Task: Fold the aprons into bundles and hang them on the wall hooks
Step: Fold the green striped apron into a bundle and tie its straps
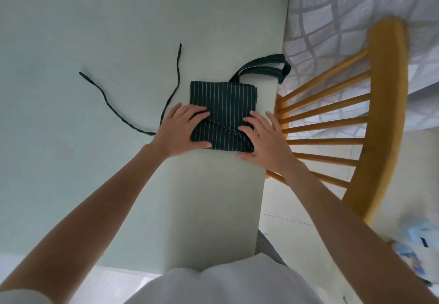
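The dark green white-pinstriped cloth apron (pixel 223 111), folded into a near-square bundle, lies on the pale green table (pixel 95 42) near its right edge, stripes running away from the person. Its neck loop (pixel 263 66) reaches beyond the fingertips and two thin ties (pixel 111 106) trail leftward past the left hand (pixel 180 129). The left hand and the right hand (pixel 263 137) press flat, fingers straight, on the bundle's near corners.

1 head-worn view looks steeply down, close over the table (pixel 95 42).
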A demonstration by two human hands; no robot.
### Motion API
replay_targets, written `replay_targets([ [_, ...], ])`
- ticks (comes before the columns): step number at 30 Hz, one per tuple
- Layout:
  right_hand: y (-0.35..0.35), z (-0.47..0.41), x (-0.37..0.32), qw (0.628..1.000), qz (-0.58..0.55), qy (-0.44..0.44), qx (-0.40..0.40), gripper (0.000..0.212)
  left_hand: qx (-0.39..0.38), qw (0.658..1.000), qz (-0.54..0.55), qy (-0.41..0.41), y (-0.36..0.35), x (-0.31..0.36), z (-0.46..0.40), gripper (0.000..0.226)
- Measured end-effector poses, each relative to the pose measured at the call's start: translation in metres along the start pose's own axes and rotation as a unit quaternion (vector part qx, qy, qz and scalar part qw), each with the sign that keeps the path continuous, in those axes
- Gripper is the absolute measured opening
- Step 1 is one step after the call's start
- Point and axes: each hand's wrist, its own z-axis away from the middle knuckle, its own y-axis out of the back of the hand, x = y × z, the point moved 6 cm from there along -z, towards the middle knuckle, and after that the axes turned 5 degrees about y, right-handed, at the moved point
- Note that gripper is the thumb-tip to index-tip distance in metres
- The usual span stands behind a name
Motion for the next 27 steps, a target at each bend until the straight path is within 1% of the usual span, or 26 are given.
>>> replay_targets([
  [1,-0.003,-0.001,0.004,0.999,0.012,0.019,-0.041,0.075,-0.024,1.000,-0.005,0.012,-0.004,-0.005,0.003,0.091],
  [2,-0.005,-0.003,0.007,0.997,0.017,0.035,-0.064,0.079,-0.042,0.999,-0.013,0.015,-0.007,-0.010,0.004,0.096],
  [4,-0.004,-0.005,0.012,0.995,0.021,0.066,-0.074,0.079,-0.060,0.998,-0.028,0.003,-0.012,-0.013,0.007,0.105],
  [6,0.000,-0.009,0.013,0.994,0.020,0.088,-0.058,0.068,-0.055,0.998,-0.020,-0.012,-0.015,-0.012,0.010,0.109],
  [8,0.007,-0.012,0.013,0.995,-0.015,0.091,-0.035,0.048,-0.033,0.999,0.021,-0.009,-0.013,-0.012,0.012,0.107],
  [9,0.012,-0.014,0.016,0.996,-0.055,0.073,-0.022,0.038,-0.020,0.999,0.051,0.002,-0.011,-0.012,0.011,0.103],
  [11,0.022,-0.022,0.025,0.983,-0.181,-0.016,0.001,0.025,0.021,0.988,0.146,0.053,-0.004,-0.015,0.008,0.086],
  [12,0.024,-0.029,0.031,0.969,-0.237,-0.072,0.016,0.023,0.054,0.972,0.207,0.094,0.000,-0.017,0.006,0.075],
  [13,0.026,-0.036,0.039,0.953,-0.274,-0.128,0.034,0.024,0.088,0.949,0.266,0.144,0.005,-0.020,0.003,0.064],
  [15,0.026,-0.048,0.052,0.930,-0.293,-0.212,0.065,0.029,0.130,0.899,0.334,0.252,0.011,-0.026,-0.005,0.045],
  [16,0.025,-0.053,0.057,0.926,-0.283,-0.238,0.073,0.032,0.141,0.883,0.333,0.298,0.013,-0.028,-0.010,0.040],
  [17,0.023,-0.058,0.062,0.926,-0.264,-0.258,0.075,0.033,0.149,0.878,0.312,0.330,0.015,-0.029,-0.016,0.038],
  [20,0.013,-0.069,0.073,0.925,-0.212,-0.312,0.051,0.035,0.162,0.887,0.227,0.368,0.021,-0.035,-0.035,0.045],
  [23,0.005,-0.074,0.079,0.914,-0.198,-0.352,0.028,0.035,0.146,0.879,0.205,0.405,0.020,-0.045,-0.046,0.045],
  [25,0.004,-0.072,0.078,0.902,-0.238,-0.359,0.038,0.034,0.143,0.872,0.214,0.416,0.020,-0.047,-0.049,0.045],
  [27,0.003,-0.061,0.068,0.880,-0.314,-0.352,0.059,0.038,0.153,0.883,0.197,0.398,0.023,-0.042,-0.048,0.046],
])
